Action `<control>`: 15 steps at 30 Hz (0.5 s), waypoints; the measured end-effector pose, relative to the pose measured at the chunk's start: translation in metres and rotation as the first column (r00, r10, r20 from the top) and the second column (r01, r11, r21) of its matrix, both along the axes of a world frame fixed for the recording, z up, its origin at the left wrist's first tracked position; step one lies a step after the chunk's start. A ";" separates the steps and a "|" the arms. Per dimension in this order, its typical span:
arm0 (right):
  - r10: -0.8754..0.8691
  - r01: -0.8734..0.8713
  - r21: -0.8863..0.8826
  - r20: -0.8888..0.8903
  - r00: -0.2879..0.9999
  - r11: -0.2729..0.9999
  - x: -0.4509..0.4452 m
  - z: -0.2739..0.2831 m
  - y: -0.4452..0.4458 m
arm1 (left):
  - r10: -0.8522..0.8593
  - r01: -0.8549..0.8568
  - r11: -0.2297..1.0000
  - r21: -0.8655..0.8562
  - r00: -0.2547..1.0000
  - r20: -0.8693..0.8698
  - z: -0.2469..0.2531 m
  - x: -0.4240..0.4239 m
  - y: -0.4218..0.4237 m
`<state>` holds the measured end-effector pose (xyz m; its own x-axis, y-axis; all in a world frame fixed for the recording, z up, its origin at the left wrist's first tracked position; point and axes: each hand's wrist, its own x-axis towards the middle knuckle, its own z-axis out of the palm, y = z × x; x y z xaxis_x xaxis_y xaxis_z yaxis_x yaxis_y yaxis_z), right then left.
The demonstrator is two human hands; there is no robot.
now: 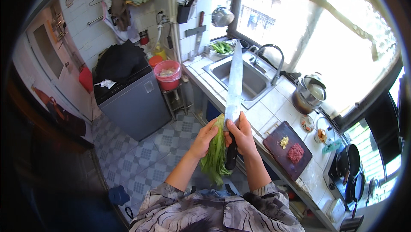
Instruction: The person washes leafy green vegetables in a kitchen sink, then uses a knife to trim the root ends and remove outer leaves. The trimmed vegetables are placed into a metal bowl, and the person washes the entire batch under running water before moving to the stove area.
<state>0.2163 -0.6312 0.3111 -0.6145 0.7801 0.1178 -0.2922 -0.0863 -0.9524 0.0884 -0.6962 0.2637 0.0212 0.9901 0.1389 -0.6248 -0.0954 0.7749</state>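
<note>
My left hand (205, 138) grips a bunch of long green leaf vegetable (214, 158) near its pale stem end, and the leaves hang down. In my right hand (243, 134) is a large kitchen knife; its steel blade (235, 77) points up and away from me, past the sink in view. Its black riveted handle (231, 155) extends down below my fingers. The blade's base is right beside the vegetable's stem end; whether they touch I cannot tell. Both hands are close together in front of my body.
On the tiled counter to the right lies a cutting board (273, 142) with minced meat (295, 153) and chopped garlic (284, 142). Beyond are a sink (221, 68), a plate of greens (222, 48) and stacked pots (308, 93). A red lined bucket (167, 81) stands by the washing machine (135, 106).
</note>
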 end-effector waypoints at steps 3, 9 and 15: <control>-0.020 0.019 0.046 0.021 1.000 0.999 -0.038 -0.007 0.012 | 0.122 -0.123 0.992 0.033 0.992 0.023 -0.006 -0.027 0.004; 0.024 -0.025 -0.033 -0.014 1.000 0.999 -0.107 -0.014 0.061 | 0.255 -0.255 0.965 0.065 0.967 0.018 -0.003 -0.088 0.040; 0.194 -0.195 -0.032 -0.052 0.980 0.980 -0.188 -0.007 0.135 | 0.299 -0.298 0.954 -0.029 0.954 0.020 0.010 -0.167 0.102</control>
